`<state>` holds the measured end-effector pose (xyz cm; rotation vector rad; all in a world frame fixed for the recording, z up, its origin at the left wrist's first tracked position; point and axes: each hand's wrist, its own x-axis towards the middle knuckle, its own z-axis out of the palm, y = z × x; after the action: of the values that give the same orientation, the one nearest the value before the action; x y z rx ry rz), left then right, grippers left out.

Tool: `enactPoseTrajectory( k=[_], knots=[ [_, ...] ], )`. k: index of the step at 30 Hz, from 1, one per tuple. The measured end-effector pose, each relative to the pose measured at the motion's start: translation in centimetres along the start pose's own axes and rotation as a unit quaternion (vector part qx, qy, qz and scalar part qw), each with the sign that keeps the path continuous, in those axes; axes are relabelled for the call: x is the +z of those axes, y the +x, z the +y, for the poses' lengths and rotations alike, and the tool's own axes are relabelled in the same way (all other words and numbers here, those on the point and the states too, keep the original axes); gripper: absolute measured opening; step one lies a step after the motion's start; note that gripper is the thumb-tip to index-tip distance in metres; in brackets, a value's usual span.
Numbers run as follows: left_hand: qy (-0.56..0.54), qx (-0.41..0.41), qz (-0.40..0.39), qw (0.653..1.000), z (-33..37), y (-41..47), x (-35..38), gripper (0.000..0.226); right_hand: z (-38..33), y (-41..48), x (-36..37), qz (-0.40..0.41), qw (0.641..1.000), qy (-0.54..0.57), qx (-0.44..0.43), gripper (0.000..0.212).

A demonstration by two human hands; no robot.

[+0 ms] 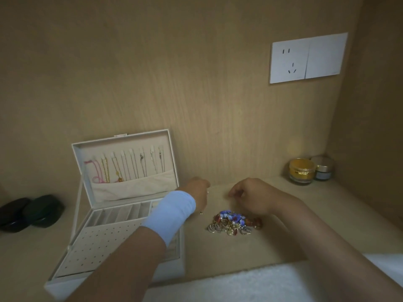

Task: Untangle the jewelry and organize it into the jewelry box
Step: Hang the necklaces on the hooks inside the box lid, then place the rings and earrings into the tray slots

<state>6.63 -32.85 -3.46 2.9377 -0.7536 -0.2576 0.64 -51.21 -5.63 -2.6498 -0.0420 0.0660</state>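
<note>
A tangled jewelry pile [234, 222] of blue and red beads, gold rings and chains lies on the wooden shelf. Just behind it, my left hand [198, 190], with a white wristband, pinches a thin chain [201, 213] whose small end dangles toward the shelf. My right hand [250, 195] hovers to the right of it with fingertips pinched together; nothing shows between them. The white jewelry box [174, 265] stands open at the left. Several necklaces hang in its lid [124, 164], and its tray [98, 247] has rows of earring holes and narrow slots.
Two dark cases [30, 212] sit left of the box. A gold jar [302, 171] and a smaller grey jar [322, 168] stand in the back right corner. A wall socket [307, 57] is above. White fabric [239, 284] borders the shelf's front edge.
</note>
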Motion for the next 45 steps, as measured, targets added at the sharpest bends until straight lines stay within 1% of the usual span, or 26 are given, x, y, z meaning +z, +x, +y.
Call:
enactPoseTrajectory(
  k=[1, 3, 5, 8, 12, 15, 17, 20, 22, 24, 26, 29, 33, 35, 36, 38, 40, 42, 45],
  knots=[
    [0.037, -0.009, -0.02, 0.999, 0.4, 0.3, 0.3, 0.044, -0.3, 0.2, 0.2, -0.014, 1.0, 0.005, -0.003, 0.04],
    [0.091, -0.017, -0.031, 0.995, 0.9, 1.0, 1.1, 0.041, -0.6, 0.6, 0.4, -0.046, 0.999, 0.02, -0.008, 0.041],
    [0.099, -0.016, -0.024, 0.995, 0.8, 1.7, 1.7, 0.04, -0.6, 0.9, 0.4, -0.073, 0.997, 0.023, -0.014, 0.038],
    [0.09, -0.003, -0.016, 0.996, 0.5, 2.1, 2.3, 0.039, 0.0, 0.9, 0.3, -0.092, 0.995, 0.039, -0.018, 0.03],
    [0.012, 0.055, -0.028, 0.998, 0.3, 1.5, 2.5, 0.044, 0.3, 0.5, -0.5, -0.111, 0.992, 0.049, -0.022, 0.017],
    [-0.028, 0.098, -0.032, 0.994, 0.5, 0.8, 2.3, 0.039, 0.2, 0.6, -0.6, -0.109, 0.993, 0.045, -0.018, 0.009],
    [-0.031, 0.112, -0.029, 0.993, 0.9, 0.7, 2.2, 0.032, 0.2, 0.7, -0.4, -0.096, 0.995, 0.024, -0.011, 0.002],
    [-0.028, 0.095, -0.037, 0.994, 1.6, 0.9, 2.3, 0.023, 0.2, 0.8, -0.2, -0.085, 0.996, -0.014, -0.01, 0.008],
    [-0.05, 0.079, -0.031, 0.995, 1.8, 1.1, 2.2, 0.017, 0.6, 0.8, -0.2, -0.078, 0.997, -0.02, -0.006, 0.004],
    [-0.068, 0.069, -0.018, 0.995, 1.8, 1.1, 2.1, 0.012, 1.0, 0.7, -0.6, -0.064, 0.998, -0.026, -0.003, 0.015],
    [-0.09, 0.069, -0.007, 0.993, 1.7, 1.0, 2.0, 0.008, 1.2, 0.6, -1.0, -0.045, 0.999, -0.021, -0.004, 0.021],
    [-0.152, 0.061, 0.011, 0.986, 1.2, 0.7, 1.6, 0.005, 0.7, 0.3, -1.6, -0.023, 0.999, 0.007, -0.023, 0.02],
    [-0.252, 0.058, 0.023, 0.966, 0.7, 0.6, 0.9, 0.008, -0.1, 0.2, -1.1, -0.067, 0.996, 0.041, -0.037, 0.006],
    [-0.279, 0.056, 0.005, 0.959, 0.6, 0.5, 0.7, 0.008, -0.2, 0.2, -0.4, -0.08, 0.995, 0.044, -0.028, 0.011],
    [-0.287, 0.057, -0.002, 0.956, 0.6, 0.4, 0.7, 0.011, -0.2, 0.3, -0.2, -0.082, 0.995, 0.044, -0.023, 0.012],
    [-0.294, 0.06, -0.004, 0.954, 0.4, 0.3, 0.5, 0.018, -0.1, 0.2, -0.3, -0.084, 0.996, 0.036, -0.018, 0.011],
    [-0.32, 0.059, -0.005, 0.945, 0.2, -0.1, 0.4, 0.02, 0.0, 0.2, -0.7, -0.091, 0.995, 0.033, -0.001, 0.016],
    [-0.358, 0.054, -0.019, 0.932, 0.2, -0.5, 0.1, 0.018, 0.1, 0.0, -0.8, -0.111, 0.993, 0.041, 0.005, 0.014],
    [-0.367, 0.05, -0.025, 0.929, -0.2, -1.0, -0.2, 0.016, 0.2, -0.1, -0.8, -0.112, 0.993, 0.033, -0.005, 0.02]
  ],
)
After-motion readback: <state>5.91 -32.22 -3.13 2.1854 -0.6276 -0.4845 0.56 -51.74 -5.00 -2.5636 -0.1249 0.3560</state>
